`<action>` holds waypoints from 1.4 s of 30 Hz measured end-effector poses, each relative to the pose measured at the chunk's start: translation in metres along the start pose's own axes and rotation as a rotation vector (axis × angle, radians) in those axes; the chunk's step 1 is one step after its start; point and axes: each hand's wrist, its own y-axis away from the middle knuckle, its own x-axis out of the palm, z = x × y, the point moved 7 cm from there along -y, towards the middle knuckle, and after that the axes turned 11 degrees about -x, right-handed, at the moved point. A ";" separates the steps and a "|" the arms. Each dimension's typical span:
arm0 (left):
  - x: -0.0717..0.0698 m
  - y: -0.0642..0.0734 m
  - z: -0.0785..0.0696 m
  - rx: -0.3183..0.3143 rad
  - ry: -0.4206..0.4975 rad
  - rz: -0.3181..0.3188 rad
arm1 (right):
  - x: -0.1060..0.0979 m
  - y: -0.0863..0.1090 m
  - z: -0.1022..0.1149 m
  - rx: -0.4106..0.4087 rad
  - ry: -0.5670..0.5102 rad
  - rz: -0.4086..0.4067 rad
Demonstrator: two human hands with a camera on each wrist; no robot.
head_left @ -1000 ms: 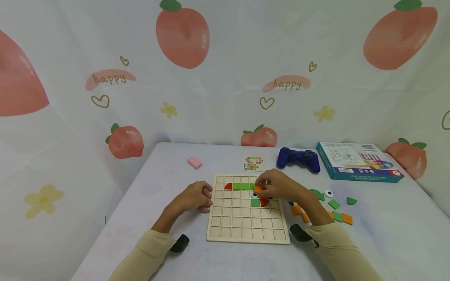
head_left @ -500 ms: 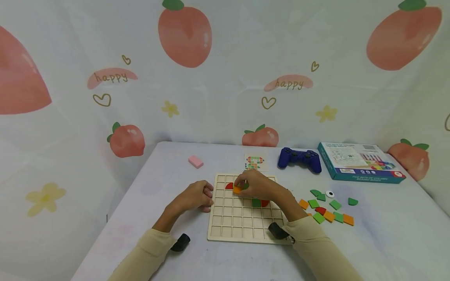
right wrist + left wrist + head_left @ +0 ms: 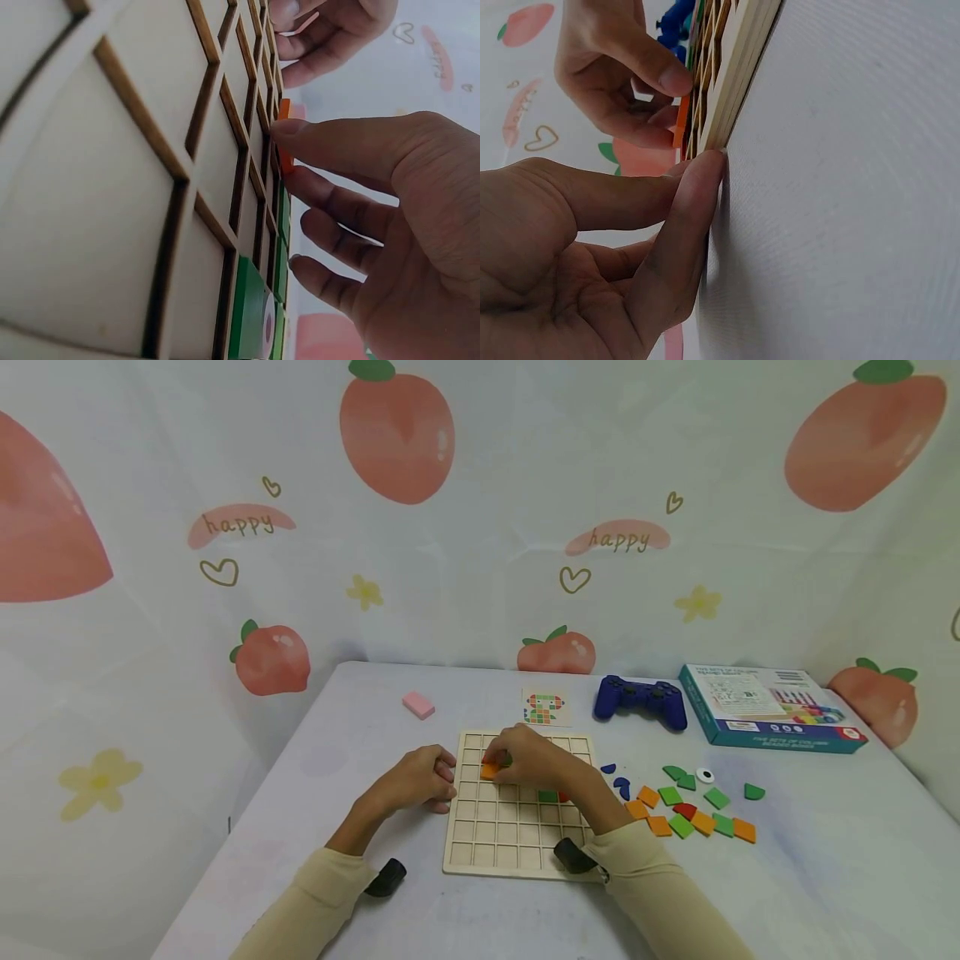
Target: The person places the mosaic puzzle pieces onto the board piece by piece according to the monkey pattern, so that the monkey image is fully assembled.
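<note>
A square wooden grid board (image 3: 480, 827) lies on the table. My right hand (image 3: 536, 760) is over its upper left part, pinching an orange square tile (image 3: 489, 772) between thumb and index finger. In the right wrist view that tile (image 3: 286, 112) stands right at the grid's surface. Green tiles (image 3: 247, 307) and a white eye piece (image 3: 268, 322) sit in cells nearby. The head view shows a green tile (image 3: 548, 796) beside a red piece, partly behind my right hand. My left hand (image 3: 416, 779) holds the board's left edge between thumb and index finger.
Loose orange, green, red and blue pieces (image 3: 703, 823) lie right of the board, with a white eye piece (image 3: 705, 775). Behind the board are a pattern card (image 3: 546, 708), a blue game controller (image 3: 640, 700) and a flat box (image 3: 768, 706). A pink block (image 3: 418, 705) lies back left.
My right hand has moved left across the board with the orange tile, from near the eye piece to the upper left cells. My left hand has stayed at the board's edge.
</note>
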 end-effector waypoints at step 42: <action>0.001 0.003 -0.001 -0.017 -0.052 -0.038 | -0.035 0.061 -0.036 0.134 -0.153 -0.101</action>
